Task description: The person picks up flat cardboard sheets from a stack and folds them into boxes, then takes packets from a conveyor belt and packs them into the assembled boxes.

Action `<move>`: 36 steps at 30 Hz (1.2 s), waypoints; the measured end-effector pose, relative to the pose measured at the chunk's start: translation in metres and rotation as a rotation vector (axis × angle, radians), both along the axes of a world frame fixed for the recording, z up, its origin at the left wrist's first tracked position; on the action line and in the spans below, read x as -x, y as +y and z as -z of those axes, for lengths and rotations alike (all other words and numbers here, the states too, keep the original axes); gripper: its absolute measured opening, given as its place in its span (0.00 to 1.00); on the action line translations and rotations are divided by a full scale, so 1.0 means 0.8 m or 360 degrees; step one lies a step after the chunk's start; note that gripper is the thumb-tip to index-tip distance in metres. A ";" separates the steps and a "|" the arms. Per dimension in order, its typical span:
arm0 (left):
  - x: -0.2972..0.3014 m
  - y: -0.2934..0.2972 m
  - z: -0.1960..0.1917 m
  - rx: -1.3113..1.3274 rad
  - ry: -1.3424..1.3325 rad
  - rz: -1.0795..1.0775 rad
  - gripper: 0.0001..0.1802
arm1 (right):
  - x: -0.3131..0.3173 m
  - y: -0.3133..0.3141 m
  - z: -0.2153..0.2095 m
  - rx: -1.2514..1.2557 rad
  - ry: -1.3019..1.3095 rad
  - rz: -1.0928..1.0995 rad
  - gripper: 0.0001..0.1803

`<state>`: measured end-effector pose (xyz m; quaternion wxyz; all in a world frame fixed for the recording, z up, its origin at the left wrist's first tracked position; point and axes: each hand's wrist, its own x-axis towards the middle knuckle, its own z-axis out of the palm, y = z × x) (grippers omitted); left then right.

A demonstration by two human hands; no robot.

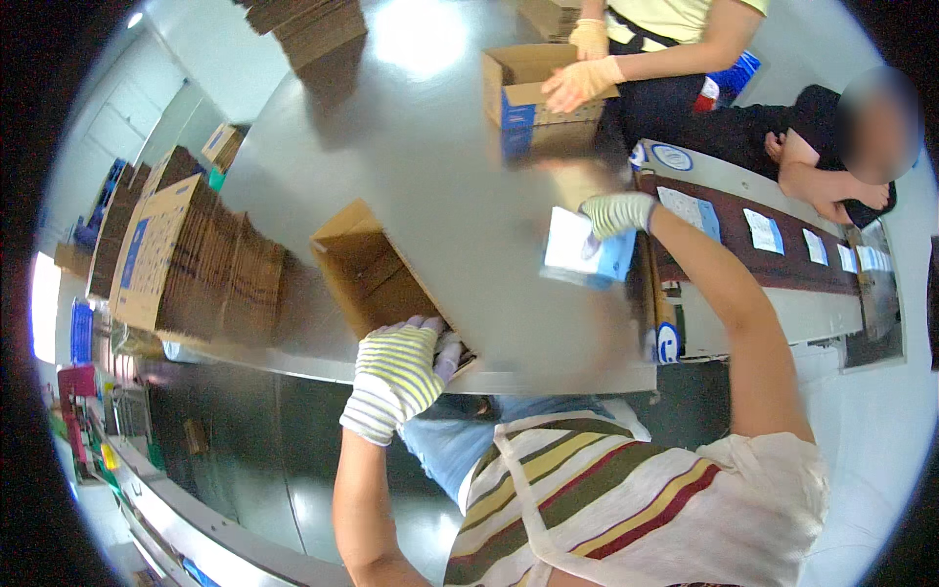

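Observation:
An open cardboard box (342,284) stands on the grey metal table, tilted in view, its inside looking bare. My left hand (396,377), in a striped knit glove, is closed over the box's near rim, with some fingertips hidden. In a matching glove, my right hand (618,215) grips a blue-and-white packet (585,249) above the table, to the right of the box. The packet is slightly blurred, and I cannot tell whether it is one or several together. Beside that hand, the end of a conveyor belt (817,282) carries more such packets (763,232).
Flattened cartons (201,269) form a thick stack at the table's left, and another carton stack (318,44) lies at the far side. Across the table, a co-worker's gloved hand (584,86) touches another open box (504,83). A second person sits beyond the conveyor.

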<state>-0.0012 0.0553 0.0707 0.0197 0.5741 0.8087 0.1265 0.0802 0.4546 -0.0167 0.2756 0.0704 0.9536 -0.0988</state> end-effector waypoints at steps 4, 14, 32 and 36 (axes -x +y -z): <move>0.000 0.004 -0.004 0.0028 -0.0080 0.0006 0.18 | -0.055 -0.133 -0.022 -0.0314 0.0441 -0.0356 0.44; 0.001 -0.004 -0.010 0.0351 -0.0198 -0.0135 0.18 | 0.043 -0.222 -0.128 0.0448 0.2263 -0.0912 0.20; 0.065 0.012 -0.057 -0.0668 0.0106 -0.0392 0.10 | 0.107 -0.290 -0.118 -0.0031 0.0853 -0.0564 0.45; 0.096 0.023 -0.014 -0.0029 0.0061 -0.0509 0.13 | 0.069 -0.293 -0.134 0.0318 0.1381 -0.0400 0.42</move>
